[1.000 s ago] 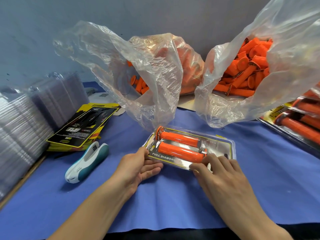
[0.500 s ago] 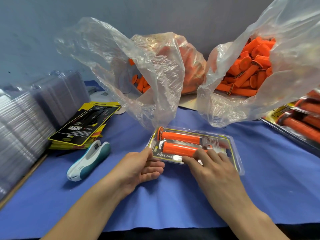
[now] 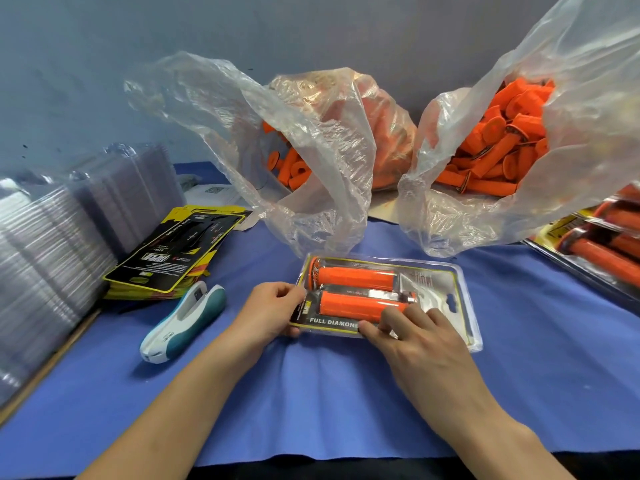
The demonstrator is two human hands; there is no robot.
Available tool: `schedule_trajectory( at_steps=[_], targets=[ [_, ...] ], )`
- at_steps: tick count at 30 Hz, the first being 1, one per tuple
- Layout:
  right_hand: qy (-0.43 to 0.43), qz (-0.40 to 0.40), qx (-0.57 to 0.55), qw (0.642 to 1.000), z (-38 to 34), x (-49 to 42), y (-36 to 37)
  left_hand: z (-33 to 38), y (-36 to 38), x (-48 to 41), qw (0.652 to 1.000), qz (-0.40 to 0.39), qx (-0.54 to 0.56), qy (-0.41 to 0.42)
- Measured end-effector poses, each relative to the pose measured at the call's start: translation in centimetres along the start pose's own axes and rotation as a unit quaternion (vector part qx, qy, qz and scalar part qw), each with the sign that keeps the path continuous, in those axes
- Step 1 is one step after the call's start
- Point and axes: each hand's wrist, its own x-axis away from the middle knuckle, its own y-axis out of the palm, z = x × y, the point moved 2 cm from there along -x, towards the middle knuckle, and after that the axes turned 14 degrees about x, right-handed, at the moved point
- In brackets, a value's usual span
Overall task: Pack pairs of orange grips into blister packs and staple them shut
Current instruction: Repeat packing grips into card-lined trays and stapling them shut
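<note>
Filled blister pack (image 3: pixel 462 299) lying on blue cloth (image 3: pixel 311 393), orange grips (image 3: pixel 356 277) seated inside; left hand (image 3: pixel 273 313) pinching its left edge, steadying; right hand (image 3: pixel 419 337) pressing straight fingers on near edge, probably seating the cover; stapler (image 3: pixel 183 323) lying nearby.

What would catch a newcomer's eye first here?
Two crumpled clear bags at the back, full of bright orange grips, catch the eye first. In the middle, the left hand pinches and the right hand presses a blister pack holding two grips; a white-and-teal stapler lies to its left.
</note>
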Motion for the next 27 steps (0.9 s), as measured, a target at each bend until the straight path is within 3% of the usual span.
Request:
schedule_trajectory(
  at_steps=[8, 13, 19, 21, 22, 24, 25, 27],
  targets=[
    [0.0, -0.017, -0.037, 0.999, 0.7, 0.0, 0.2, 0.7, -0.1, -1.4, 0.994, -0.026, -0.109, -0.006],
    [-0.011, -0.019, -0.049, 0.999, 1.1, 0.4, 0.5, 0.9, -0.7, -1.6, 0.994, -0.089, -0.023, -0.065],
    [-0.016, -0.03, -0.064, 0.997, 1.2, 0.4, 0.5, 1.2, -0.7, -1.3, 0.996, -0.07, -0.021, -0.042],
    [-0.008, -0.028, -0.068, 0.997, 1.3, 0.4, 0.5, 1.6, -1.1, -1.2, 0.996, -0.03, -0.087, 0.018],
    [-0.003, -0.027, -0.07, 0.997, 1.3, 0.4, 0.5, 2.0, -1.7, -1.1, 0.984, 0.01, -0.161, 0.078],
    [0.0, -0.026, -0.067, 0.997, 1.0, 0.1, 0.4, 2.8, -3.2, -0.3, 0.925, 0.1, -0.319, 0.179],
    [-0.002, -0.025, -0.063, 0.998, 0.8, 0.0, 0.4, 2.9, -4.1, 0.3, 0.89, 0.137, -0.391, 0.19],
    [-0.007, -0.022, -0.056, 0.998, 0.4, -0.3, 0.4, 2.3, -6.0, 1.3, 0.831, 0.184, -0.507, 0.137]
  ],
)
